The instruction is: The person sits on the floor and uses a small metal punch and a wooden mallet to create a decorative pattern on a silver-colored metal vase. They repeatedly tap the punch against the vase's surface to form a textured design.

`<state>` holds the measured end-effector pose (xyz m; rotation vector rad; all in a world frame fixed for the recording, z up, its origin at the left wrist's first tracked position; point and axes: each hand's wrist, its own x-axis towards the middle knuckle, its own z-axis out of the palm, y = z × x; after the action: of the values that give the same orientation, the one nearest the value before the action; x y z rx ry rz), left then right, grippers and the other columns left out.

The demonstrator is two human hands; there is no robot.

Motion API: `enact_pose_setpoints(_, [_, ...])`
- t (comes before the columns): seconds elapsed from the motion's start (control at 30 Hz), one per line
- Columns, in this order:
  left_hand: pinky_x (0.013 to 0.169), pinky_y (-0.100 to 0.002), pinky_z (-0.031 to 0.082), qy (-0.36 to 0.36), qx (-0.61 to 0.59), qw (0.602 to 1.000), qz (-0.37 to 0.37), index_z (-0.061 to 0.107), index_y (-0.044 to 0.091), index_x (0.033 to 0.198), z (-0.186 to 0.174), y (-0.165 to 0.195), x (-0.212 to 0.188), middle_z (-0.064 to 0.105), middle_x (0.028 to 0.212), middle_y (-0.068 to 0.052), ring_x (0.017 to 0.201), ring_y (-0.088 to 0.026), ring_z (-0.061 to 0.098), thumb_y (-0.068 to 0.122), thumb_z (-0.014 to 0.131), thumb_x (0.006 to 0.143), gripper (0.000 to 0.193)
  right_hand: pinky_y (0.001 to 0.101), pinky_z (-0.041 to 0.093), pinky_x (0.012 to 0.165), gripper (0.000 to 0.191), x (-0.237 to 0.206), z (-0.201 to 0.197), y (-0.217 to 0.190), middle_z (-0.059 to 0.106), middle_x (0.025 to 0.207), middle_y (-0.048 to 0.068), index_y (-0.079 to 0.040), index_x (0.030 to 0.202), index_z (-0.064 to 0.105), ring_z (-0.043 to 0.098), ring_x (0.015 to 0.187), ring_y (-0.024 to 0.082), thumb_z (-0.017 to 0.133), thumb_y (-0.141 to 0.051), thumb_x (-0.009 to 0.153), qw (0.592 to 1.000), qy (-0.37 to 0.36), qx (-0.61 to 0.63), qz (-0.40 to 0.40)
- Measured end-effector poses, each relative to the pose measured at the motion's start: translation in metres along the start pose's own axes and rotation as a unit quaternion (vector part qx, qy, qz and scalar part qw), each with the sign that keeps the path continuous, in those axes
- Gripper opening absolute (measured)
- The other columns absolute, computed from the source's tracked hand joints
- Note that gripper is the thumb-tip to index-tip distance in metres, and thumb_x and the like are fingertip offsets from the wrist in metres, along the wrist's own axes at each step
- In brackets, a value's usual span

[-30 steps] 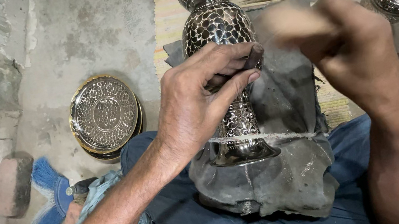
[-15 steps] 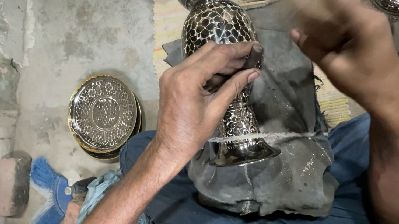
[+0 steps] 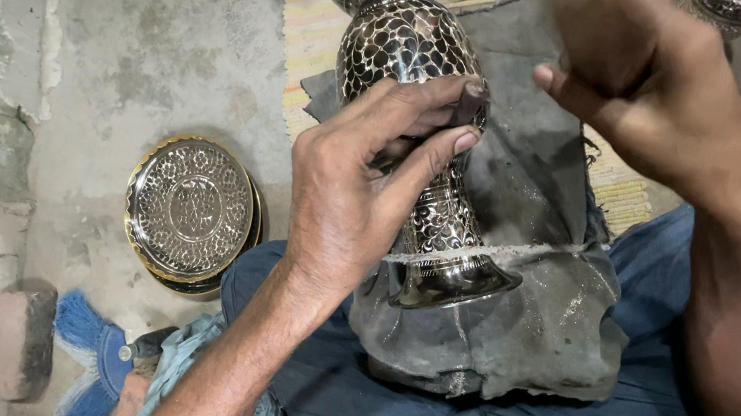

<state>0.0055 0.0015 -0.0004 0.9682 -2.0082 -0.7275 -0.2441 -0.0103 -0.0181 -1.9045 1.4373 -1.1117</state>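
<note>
The engraved metal vase [image 3: 418,128] stays gripped by the left hand [image 3: 358,195] while the blurred right hand [image 3: 647,78], closed on something unidentifiable, has been raised beside it, so working continues.

No packages, labels, signs or screens anywhere around the engraved metal vase [image 3: 410,79]. Nothing printed or boxed to its left on the bare concrete floor [image 3: 142,65], nothing to its right among the other metalware, nothing on the cloth beneath.
</note>
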Motion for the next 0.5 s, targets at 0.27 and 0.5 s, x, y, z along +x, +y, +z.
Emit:
enact_pose_setpoints(0.27, [0.091,-0.028,0.069,0.000,0.003,1.000,0.000,0.068,0.010,0.131,-0.001,0.001,0.000,0.076,0.116,-0.006,0.107,-0.016,0.079,0.016,0.078,0.099,0.034,0.0312,0.059,0.065,0.020,-0.004,-0.001,0.008,0.071,0.084,0.012,0.000,0.104,0.056,0.074,0.077,0.019,0.076,-0.003,0.101,0.996,-0.018,-0.062,-0.065])
enact_pose_setpoints(0.5, [0.089,-0.028,0.068,0.002,-0.001,1.000,-0.010,0.068,0.009,0.132,-0.001,0.002,0.001,0.077,0.118,-0.006,0.107,-0.016,0.079,0.015,0.077,0.099,0.035,0.0377,0.057,0.062,0.023,-0.004,0.003,0.009,0.070,0.078,0.017,0.001,0.094,0.060,0.070,0.070,0.027,0.080,-0.010,0.093,0.994,-0.023,-0.096,0.047])
